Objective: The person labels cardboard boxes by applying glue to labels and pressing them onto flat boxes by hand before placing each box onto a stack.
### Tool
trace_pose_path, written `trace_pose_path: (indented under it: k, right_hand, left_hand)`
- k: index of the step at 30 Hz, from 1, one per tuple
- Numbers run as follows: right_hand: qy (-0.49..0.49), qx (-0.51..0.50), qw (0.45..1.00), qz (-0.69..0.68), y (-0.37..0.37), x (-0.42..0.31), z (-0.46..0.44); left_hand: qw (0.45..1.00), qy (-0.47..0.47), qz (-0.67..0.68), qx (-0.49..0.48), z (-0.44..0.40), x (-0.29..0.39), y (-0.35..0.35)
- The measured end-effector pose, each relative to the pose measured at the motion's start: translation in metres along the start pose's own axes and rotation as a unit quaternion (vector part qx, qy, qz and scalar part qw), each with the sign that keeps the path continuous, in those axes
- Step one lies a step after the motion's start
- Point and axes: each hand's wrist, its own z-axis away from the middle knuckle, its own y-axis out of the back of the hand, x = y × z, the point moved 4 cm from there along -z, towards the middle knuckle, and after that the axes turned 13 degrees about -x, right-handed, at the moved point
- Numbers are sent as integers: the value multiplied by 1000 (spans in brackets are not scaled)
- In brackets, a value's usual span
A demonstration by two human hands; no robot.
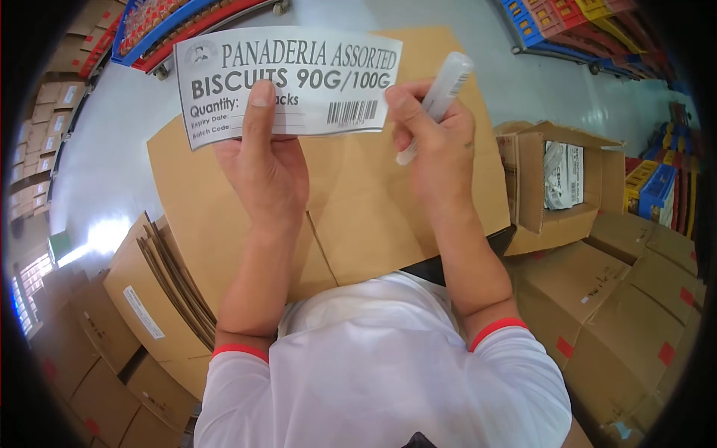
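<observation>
The paper label (321, 54) is up over a big piece of brown cardboard (388, 216), with its biscuit words showing. It curves a little. I think it could crease if the left hand (263, 168) squeezes too hard, or slip away if the grip goes loose, because I see only that hand pinching it near the bottom. The fat white pen (449, 81) could leave a stray mark if its tip is bare and bumps the paper. I can't tell if its cap is on.

The left fingers are closed, with the thumb in front of the label and the rest tucked behind. The right hand (447, 149) has its fingers curled shut around the pen. Its thumb is right by the label's edge, but I can't tell if they touch.

Farther out, an open box (529, 179) with printed papers (565, 178) inside is on the right. Folded cardboard (134, 280) leans on the left.
</observation>
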Motion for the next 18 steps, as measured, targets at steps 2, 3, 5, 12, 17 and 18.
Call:
trace_pose_path:
  k: [2, 3, 5, 12, 17, 18]
  right_hand:
    - [-8, 9, 1000, 14, 12, -1, 2]
    - [10, 12, 999, 44, 26, -5, 1]
    - [26, 14, 997, 76, 50, -16, 4]
    - [-109, 52, 890, 440, 106, -29, 8]
    - [-114, -1, 864, 490, 123, -8, 2]
    - [-113, -2, 859, 499, 123, -6, 2]
  left_hand:
    - [997, 66, 48, 10, 1, 1, 3]
    - [996, 69, 47, 13, 0, 2, 12]
    - [982, 188, 10, -31, 0, -10, 32]
    - [856, 149, -449, -208, 36, -60, 38]
    - [747, 61, -603, -273, 43, -70, 31]
    - [747, 62, -603, -274, 44, -70, 31]
